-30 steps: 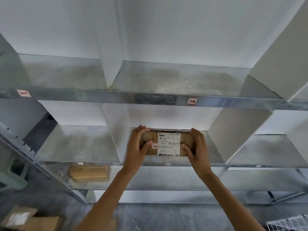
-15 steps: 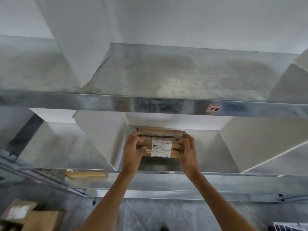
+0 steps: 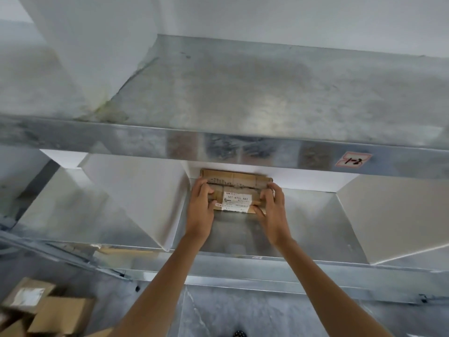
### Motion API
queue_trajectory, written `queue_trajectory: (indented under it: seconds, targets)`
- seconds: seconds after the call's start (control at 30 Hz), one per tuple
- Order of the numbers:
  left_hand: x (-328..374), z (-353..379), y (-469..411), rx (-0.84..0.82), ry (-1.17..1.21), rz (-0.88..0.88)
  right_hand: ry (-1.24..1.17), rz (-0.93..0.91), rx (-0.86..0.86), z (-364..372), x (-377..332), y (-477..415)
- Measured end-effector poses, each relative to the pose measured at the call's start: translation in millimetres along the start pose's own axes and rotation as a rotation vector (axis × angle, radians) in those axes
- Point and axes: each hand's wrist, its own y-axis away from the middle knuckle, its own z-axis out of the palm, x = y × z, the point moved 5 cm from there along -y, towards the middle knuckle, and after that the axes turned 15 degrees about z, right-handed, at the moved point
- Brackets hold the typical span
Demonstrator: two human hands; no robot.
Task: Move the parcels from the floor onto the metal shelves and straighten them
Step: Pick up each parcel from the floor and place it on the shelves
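We face the metal shelves, a galvanised rack split into bays by white dividers; the upper tier is bare, and its front rail carries a handwritten bay label. The middle bay of the second tier holds the parcel, a flat brown carton whose far edge sits at, or just short of, the rear wall; we cannot tell which, because the upper rail cuts off the view there. We hold the carton at its two short ends so that it can be squared to the back of the bay: the left hand is closed around the left end, thumb on the near face, and the right hand is closed around the right end in the same way. We judge this to be the straightening step, with the placement itself essentially complete. The white shipping label faces us, presumably to keep it readable from the aisle; its smaller print is too blurred to read. More parcels on the floor wait at lower left, cropped by the frame edge, so their count is unclear.
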Motion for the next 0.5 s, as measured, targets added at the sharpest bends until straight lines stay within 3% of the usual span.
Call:
queue_trajectory:
  seconds: [0.17, 0.27, 0.5]
  targets:
    - [41.0, -24.9, 32.6, -0.003, 0.069, 0.105, 0.02, -0.022, 0.057, -30.0, -21.8, 40.1]
    - [82.4, -47.0, 71.3, -0.03, 0.079, 0.148, -0.032, -0.104, -0.004, -44.4, -49.2, 87.6]
    - [132.9, -118.0, 206.0, 0.092, -0.024, -0.025, -0.088, -0.202, -0.17, -48.9, -83.6, 196.1]
